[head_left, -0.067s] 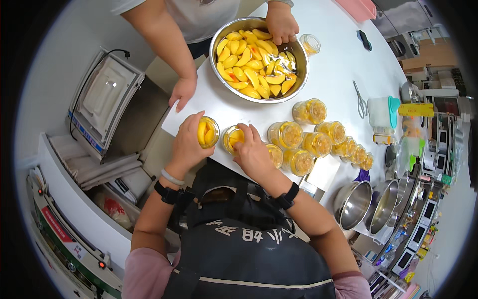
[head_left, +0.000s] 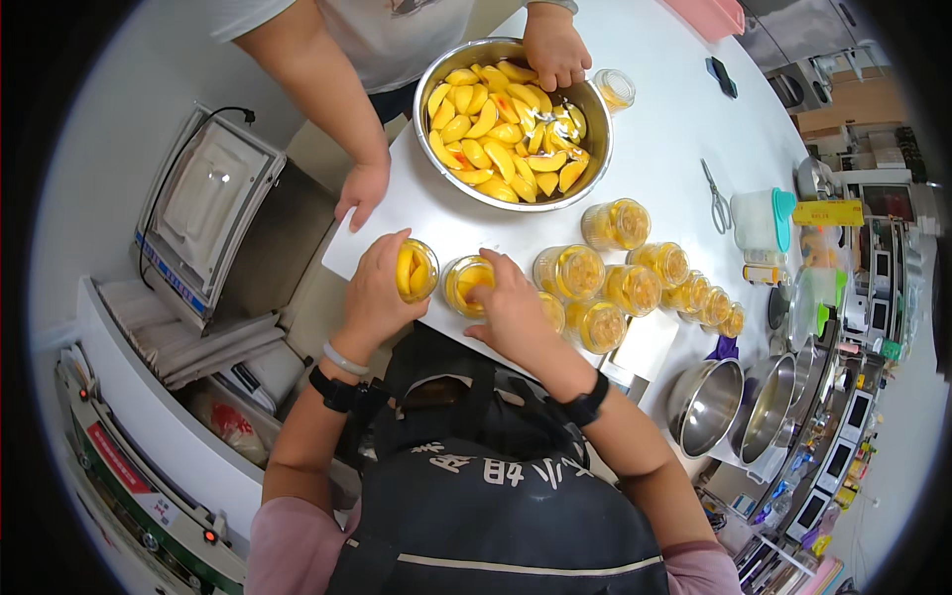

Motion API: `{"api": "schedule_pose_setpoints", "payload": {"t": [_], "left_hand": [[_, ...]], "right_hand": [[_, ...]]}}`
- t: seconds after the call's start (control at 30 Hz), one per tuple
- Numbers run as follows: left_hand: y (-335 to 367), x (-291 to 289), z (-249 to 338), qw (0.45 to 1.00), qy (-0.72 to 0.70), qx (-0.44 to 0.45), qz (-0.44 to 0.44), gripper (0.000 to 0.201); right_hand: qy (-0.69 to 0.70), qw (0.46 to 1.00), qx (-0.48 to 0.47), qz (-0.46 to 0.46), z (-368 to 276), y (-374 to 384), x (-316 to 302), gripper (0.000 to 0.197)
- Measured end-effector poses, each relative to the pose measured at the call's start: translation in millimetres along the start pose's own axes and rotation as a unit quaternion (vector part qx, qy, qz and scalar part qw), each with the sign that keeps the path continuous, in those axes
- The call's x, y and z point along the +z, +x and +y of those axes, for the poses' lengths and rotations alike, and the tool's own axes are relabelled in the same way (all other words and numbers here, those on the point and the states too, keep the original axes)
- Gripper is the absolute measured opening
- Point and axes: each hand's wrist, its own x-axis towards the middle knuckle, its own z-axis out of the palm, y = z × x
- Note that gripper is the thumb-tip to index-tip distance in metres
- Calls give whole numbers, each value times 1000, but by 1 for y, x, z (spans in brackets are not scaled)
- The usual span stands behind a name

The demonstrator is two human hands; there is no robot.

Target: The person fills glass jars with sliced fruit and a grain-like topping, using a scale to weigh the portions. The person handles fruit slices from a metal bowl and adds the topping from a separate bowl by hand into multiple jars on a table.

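My left hand (head_left: 375, 290) is wrapped round a glass jar (head_left: 416, 272) of yellow peach slices, tilted by the table's near edge. Just right of it, a second glass jar (head_left: 466, 286) stands on the white table with yellow slices inside. My right hand (head_left: 514, 312) grips this jar at its rim, some fingertips dipping into the mouth and the thumb outside; the fingertips are partly hidden. Beyond the jars sits a large steel bowl (head_left: 424, 149) of peach slices in liquid. A co-worker's hand (head_left: 557, 50) reaches over the bowl's far rim.
Several filled jars (head_left: 615, 224) stand close to my right hand, beside a flat scale (head_left: 643, 342). The co-worker's other hand (head_left: 363, 193) rests at the table corner. Scissors (head_left: 716, 198), a teal-lidded container (head_left: 762, 220) and steel bowls (head_left: 704, 407) lie farther right.
My right hand has shifted slightly, its fingers now lower in the second jar's mouth. My left hand still holds its jar. The view has moved a little.
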Motion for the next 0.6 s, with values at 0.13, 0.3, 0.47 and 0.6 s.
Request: {"api": "schedule_pose_setpoints", "payload": {"t": [0.13,0.3,0.47,0.6], "left_hand": [[8,2,-5,999,-15,39,-19,80],[24,-4,1,995,-13,62,-72,83],[30,-20,31,984,9,144,-101,88],[30,-4,44,962,49,212,-162,88]], "right_hand": [[82,988,96,84,26,48,-46,23],[-95,976,167,98,102,122,-56,24],[-144,965,195,-99,119,152,-46,28],[-130,968,176,-120,128,151,-54,34]]}}
